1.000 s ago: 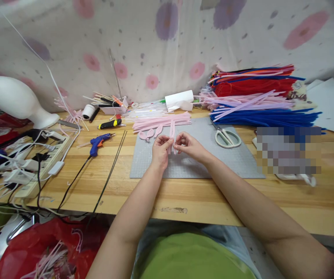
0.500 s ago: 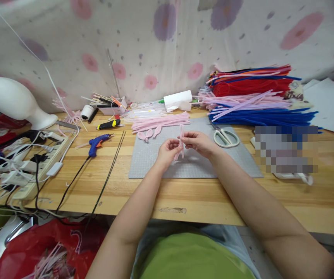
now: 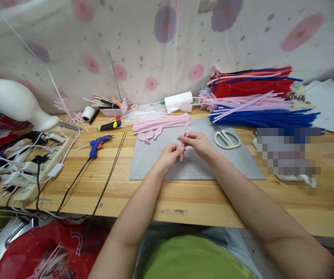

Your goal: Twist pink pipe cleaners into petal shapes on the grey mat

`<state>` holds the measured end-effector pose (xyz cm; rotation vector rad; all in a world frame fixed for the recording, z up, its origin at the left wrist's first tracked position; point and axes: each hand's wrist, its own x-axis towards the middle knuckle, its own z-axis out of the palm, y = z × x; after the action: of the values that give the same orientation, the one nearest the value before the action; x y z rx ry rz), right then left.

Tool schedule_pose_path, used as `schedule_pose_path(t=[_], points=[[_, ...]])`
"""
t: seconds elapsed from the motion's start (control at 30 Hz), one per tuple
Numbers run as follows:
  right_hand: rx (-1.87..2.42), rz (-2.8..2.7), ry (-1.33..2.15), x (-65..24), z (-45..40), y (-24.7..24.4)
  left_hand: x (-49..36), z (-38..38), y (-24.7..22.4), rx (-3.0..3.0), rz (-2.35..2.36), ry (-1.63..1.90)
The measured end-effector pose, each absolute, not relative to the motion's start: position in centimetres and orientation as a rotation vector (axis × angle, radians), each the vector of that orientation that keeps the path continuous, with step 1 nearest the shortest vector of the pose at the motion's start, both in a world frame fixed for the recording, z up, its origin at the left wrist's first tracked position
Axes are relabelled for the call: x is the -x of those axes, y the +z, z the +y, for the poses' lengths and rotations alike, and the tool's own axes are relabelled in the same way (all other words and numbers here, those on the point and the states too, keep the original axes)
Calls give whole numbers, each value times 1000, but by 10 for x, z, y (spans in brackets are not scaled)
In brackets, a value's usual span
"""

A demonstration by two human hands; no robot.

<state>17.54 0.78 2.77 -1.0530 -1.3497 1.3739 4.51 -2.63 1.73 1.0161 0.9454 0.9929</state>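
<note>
Above the grey cutting mat (image 3: 143,166), my left hand (image 3: 169,155) pinches pink pipe cleaners (image 3: 181,155). My right hand (image 3: 195,142) grips the same strands just up and to the right, and the fingertips of both hands nearly meet. Strand ends stick out above and below the fingers. Pink looped petal shapes (image 3: 146,136) lie on the mat's upper left, below a bundle of pink pipe cleaners (image 3: 161,123). Scissors with pale handles (image 3: 227,139) rest at the mat's upper right.
A blue glue gun (image 3: 98,145), a yellow-black cutter (image 3: 109,125) and dark thin rods (image 3: 109,176) lie left of the mat. Further left are a power strip (image 3: 55,159) and a white foam head (image 3: 10,100). Blue pipe cleaners (image 3: 265,117) are piled at the right back.
The pink strands have gone from nearly upright and side by side to slanted and crossing. My fingers have closed in on them, and my right hand has shifted slightly left.
</note>
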Motion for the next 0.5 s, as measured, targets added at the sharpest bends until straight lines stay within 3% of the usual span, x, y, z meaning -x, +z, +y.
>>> schedule_pose_path(t=[0.3, 0.5], points=[[1077, -1294, 1262, -174, 11, 25, -51, -23, 16, -1005, 989, 1018], [1017, -1310, 1449, -178, 13, 20, -44, -25, 18, -991, 822, 883]])
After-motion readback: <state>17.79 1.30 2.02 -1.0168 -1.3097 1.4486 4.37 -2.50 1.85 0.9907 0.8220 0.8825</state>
